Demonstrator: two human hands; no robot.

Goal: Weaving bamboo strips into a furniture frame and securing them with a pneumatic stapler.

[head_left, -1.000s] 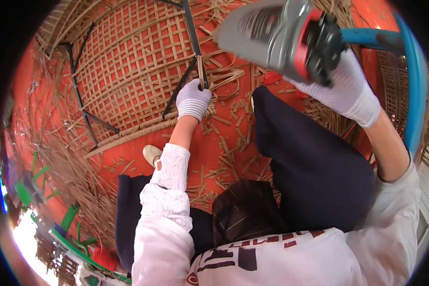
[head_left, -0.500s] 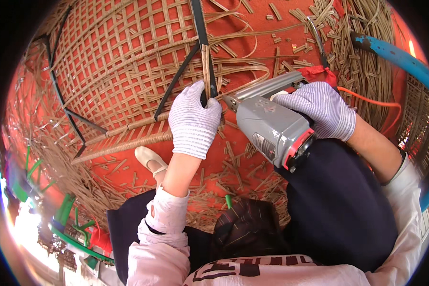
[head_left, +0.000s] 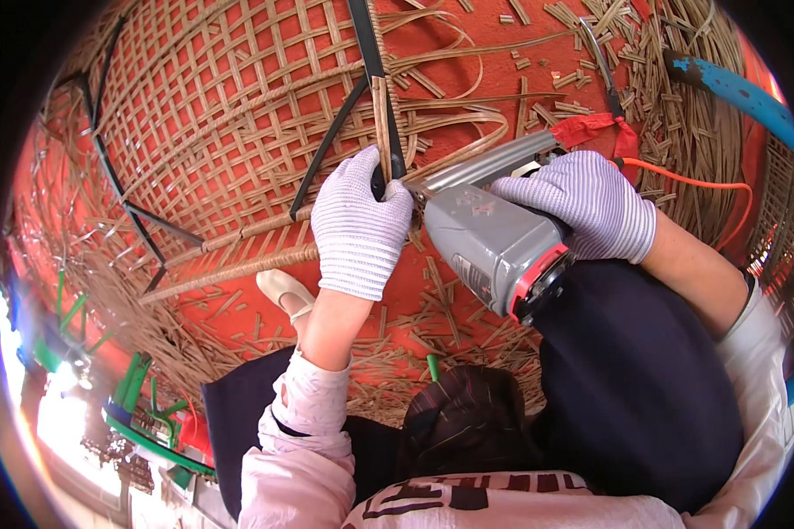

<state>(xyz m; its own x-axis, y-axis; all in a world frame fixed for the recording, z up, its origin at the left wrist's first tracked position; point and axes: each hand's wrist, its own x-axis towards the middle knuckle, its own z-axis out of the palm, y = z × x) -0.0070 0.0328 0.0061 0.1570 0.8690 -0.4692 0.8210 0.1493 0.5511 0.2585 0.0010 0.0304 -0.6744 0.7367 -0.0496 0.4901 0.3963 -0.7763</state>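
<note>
My left hand (head_left: pixel 359 225), in a white striped glove, is closed around the near end of a black metal frame bar (head_left: pixel 367 40) and the tan wicker strip (head_left: pixel 379 110) lying along it. The bar edges a woven wicker panel (head_left: pixel 229 115) with loose ends trailing off its right side. My right hand (head_left: pixel 595 204), gloved alike, grips a grey pneumatic staple gun (head_left: pixel 496 234) with a red-trimmed cap. The gun's nose sits close beside my left thumb, at the bar; exact contact is hidden.
An orange air hose (head_left: pixel 697 183) runs right from the gun. Cut wicker bits litter the red floor (head_left: pixel 520 84), where a thin curved metal tool (head_left: pixel 602 66) also lies. A wicker bundle (head_left: pixel 679 115) and a chipped blue tube (head_left: pixel 741 93) are at right, green metal pieces (head_left: pixel 132 383) at lower left.
The staple gun has shifted slightly left, its nose now nearer my left thumb and the bar. My left hand keeps its hold on the bar and strip.
</note>
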